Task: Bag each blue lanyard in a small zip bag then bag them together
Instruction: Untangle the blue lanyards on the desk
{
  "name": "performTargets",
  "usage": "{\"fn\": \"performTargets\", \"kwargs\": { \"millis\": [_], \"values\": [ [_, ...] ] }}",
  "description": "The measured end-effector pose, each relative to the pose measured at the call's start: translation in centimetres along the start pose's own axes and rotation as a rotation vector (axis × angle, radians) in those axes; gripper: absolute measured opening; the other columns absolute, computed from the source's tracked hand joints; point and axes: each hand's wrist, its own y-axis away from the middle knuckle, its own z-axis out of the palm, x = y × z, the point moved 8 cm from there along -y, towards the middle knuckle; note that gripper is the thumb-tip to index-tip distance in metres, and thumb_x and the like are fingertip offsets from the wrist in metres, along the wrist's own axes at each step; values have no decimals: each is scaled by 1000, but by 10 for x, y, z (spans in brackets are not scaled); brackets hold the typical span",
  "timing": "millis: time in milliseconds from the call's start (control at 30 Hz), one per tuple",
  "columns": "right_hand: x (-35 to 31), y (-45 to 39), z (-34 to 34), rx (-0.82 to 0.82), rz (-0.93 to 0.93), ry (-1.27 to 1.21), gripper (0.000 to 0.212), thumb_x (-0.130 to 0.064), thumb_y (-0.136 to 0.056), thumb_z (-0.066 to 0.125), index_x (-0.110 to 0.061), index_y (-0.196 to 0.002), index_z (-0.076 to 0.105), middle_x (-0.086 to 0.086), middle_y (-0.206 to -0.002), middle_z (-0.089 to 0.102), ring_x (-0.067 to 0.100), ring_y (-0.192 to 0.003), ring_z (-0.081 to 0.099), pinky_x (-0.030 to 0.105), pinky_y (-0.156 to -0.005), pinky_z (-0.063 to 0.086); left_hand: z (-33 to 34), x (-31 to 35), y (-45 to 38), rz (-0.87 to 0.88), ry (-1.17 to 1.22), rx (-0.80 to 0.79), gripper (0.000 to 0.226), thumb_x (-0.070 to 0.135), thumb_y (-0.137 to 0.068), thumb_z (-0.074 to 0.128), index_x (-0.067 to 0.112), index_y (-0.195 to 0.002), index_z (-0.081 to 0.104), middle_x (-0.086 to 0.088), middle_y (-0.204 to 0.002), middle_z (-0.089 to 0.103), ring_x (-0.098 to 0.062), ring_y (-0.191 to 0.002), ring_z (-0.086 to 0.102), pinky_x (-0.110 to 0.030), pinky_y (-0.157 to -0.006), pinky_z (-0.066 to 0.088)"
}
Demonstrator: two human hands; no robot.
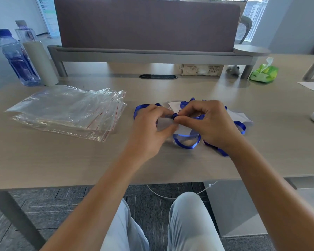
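1. Both hands meet at the middle of the pale wood-grain desk (pixel 62 163): the left hand (pixel 150 127) has thumb and fingers curled, pinching the left end of a small rolled-up bundle of blue ribbon lanyard (pixel 174 116).
2. Opposite it, the right hand (pixel 207 124) pinches the same bundle from the 3 o'clock side, fingers arched over it.
3. Loose loops of blue lanyard ribbon (pixel 187 144) lie on the desk under and around the hands, spreading out toward 3 and 5 o'clock of the bundle.
4. White cards in clear badge sleeves (pixel 238 115) lie among the loops; one pokes out at 3 o'clock of the right hand.
5. At 9 o'clock of the hands, well apart from them, rests a flat stack of clear plastic zip bags with red seal lines (pixel 71 111).
6. Toward 10 o'clock, at the desk's far left, stand a clear water bottle with a blue cap (pixel 16 57) and, just beside it, a pale grey-green cylinder flask (pixel 41 64).
7. At 2 o'clock sits a green soft pack of tissues (pixel 264 73).
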Motion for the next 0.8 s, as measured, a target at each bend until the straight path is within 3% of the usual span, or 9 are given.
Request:
{"fn": "performTargets", "kwargs": {
  "millis": [133, 233, 467, 633, 700, 800],
  "values": [
    [3, 1, -4, 15, 29, -88, 4, -18, -87, 82, -17, -91, 82, -6, -83, 79, 13, -84, 75, 37, -85, 61, 4, 0, -3, 25, -6, 19, 12, 21, -88, 78, 17, -100, 77, 16, -91, 64, -6, -89, 62, -15, -74, 43],
    [3, 1, -7, -2, 30, -75, 8, -18, -88, 81, -19, -96, 83, -9, -88, 80, 8, -88, 76, 31, -87, 61, 6, 0, -6, 28, -28, 23, 12, 20, -88, 77, 16, -99, 77, 12, -89, 63, -5, -83, 60, -11, -69, 38],
    [2, 1, -8, 40, 32, -63, 6, -13, -89, 80, -15, -95, 82, -9, -86, 79, 7, -86, 75, 29, -86, 60, 9, -6, -9, -30, 85, 23, 14, 17, -88, 76, 21, -102, 75, 5, -95, 69, -9, -94, 66, -28, -70, 52],
    [6, 0, -10, 106, 69, -75, 5, -18, -92, 77, -17, -96, 79, -11, -85, 77, 2, -80, 72, 21, -78, 59, 7, -6, -13, -15, 19, 5, 10, 17, -90, 74, 15, -100, 76, 4, -91, 65, -7, -85, 62, -13, -67, 42],
    [14, 1, -12, 159, 129, -106, 12, -19, -101, 65, -17, -104, 76, -9, -89, 76, 1, -76, 70, 18, -72, 56, 0, -9, -15, -29, 7, 35, 7, 17, -91, 73, 16, -98, 75, 5, -89, 63, -7, -79, 62, -23, -66, 47],
    [37, 2, -13, 257, 285, -226, 25, -20, -108, 48, -15, -113, 72, -2, -99, 77, 7, -94, 73, 31, -90, 59, -19, -17, -20, -64, -16, 124, 9, 24, -93, 71, 18, -99, 75, 3, -91, 67, -9, -83, 63, -35, -73, 54]
  ]
}}
